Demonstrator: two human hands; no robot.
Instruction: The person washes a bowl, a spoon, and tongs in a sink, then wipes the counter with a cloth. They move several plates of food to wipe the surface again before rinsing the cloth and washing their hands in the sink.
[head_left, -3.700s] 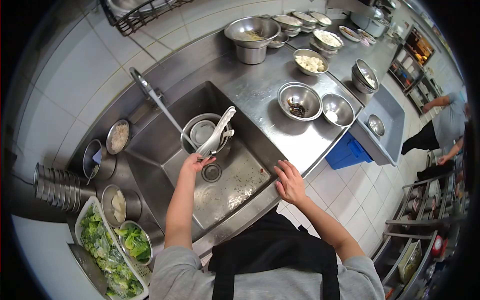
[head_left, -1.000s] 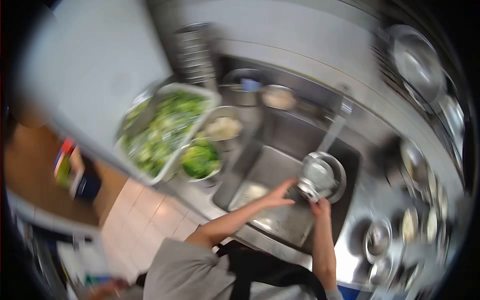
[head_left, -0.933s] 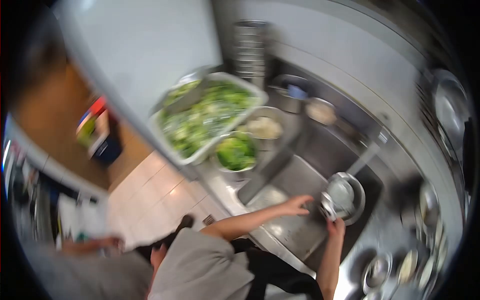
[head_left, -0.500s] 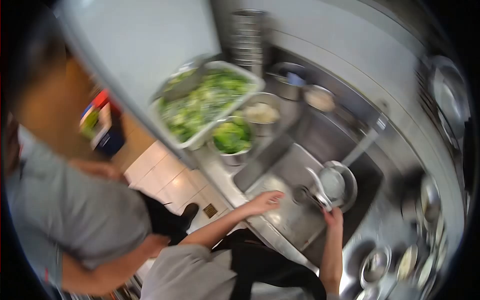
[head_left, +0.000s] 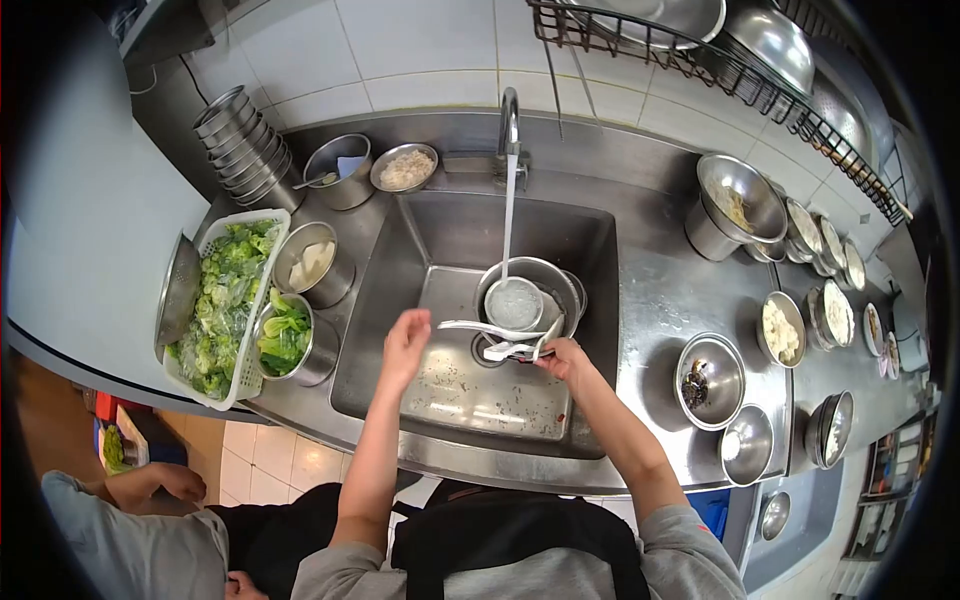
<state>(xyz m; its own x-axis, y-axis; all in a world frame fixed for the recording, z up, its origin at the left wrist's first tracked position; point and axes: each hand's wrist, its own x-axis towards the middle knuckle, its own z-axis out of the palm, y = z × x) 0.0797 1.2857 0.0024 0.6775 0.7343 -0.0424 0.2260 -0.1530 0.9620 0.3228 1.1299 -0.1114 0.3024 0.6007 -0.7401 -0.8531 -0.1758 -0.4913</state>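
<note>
In the sink (head_left: 385, 300), my right hand (head_left: 562, 358) has its fingers closed on a few white spoons (head_left: 515, 350) at the near rim of a metal pot (head_left: 568, 300). A smaller bowl (head_left: 513, 303) sits inside this pot, filling under water that runs from the faucet (head_left: 510, 125). One long white handle reaches left across the front of the pot. Over the left half of the sink hovers my left hand (head_left: 408, 345), slightly blurred, its fingers loosely bent and nothing in them.
Left of the sink stand a white basket (head_left: 250, 340) of bagged greens, metal pots of vegetables and stacked cups (head_left: 245, 150). Several metal bowls (head_left: 710, 380) with food cover the right counter. A wire rack (head_left: 700, 60) hangs above. Another person (head_left: 140, 540) is at lower left.
My view has turned and steadied, so the sink now lies straight ahead. The white spoons stay in my right hand beside the pot; my left hand stays empty.
</note>
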